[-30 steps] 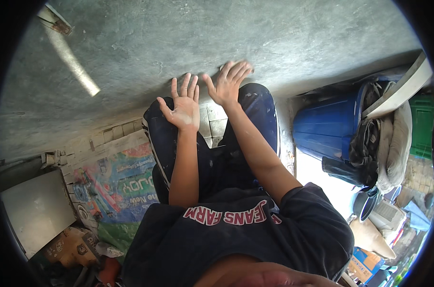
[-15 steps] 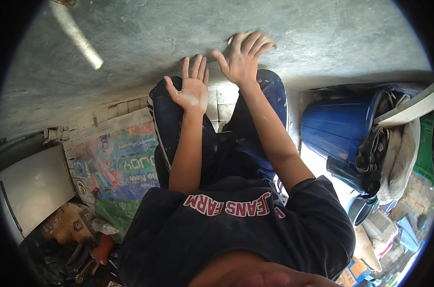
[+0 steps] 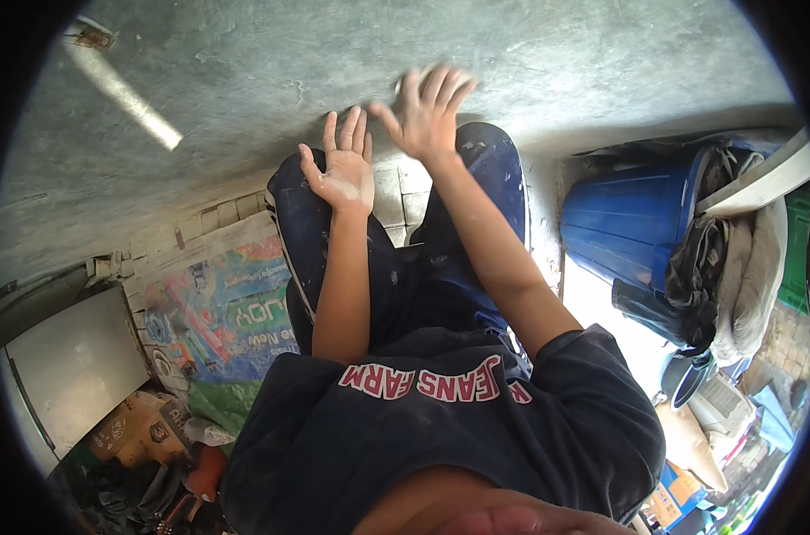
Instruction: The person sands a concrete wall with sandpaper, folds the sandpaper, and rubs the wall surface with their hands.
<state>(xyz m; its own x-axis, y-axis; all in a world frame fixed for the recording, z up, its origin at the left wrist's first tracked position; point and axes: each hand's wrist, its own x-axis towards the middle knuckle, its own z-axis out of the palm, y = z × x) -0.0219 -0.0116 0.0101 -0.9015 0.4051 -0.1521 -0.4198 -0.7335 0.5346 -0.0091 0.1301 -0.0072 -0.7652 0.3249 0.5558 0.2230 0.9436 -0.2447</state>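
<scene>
My left hand is raised above my left knee, palm up and fingers spread, with whitish dust on the palm. Nothing is in it. Against the grey plastered wall in front of me, my right hand lies with its fingers spread over a pale flat pad. Only the pad's edges show past the fingers, and motion blurs them, so its exact kind cannot be made out. Both hands are above my bent knees in dark trousers, which are speckled with white.
A blue plastic barrel lies tilted at the right, with dark and grey cloths at its mouth. At the left, a printed sheet covers the floor beside a pale panel and a cardboard box. A light strip crosses the wall's upper left.
My right hand has slid left along the wall with the pale pad under its fingers. My left hand has shifted slightly left, still open. The whole view has turned a little.
</scene>
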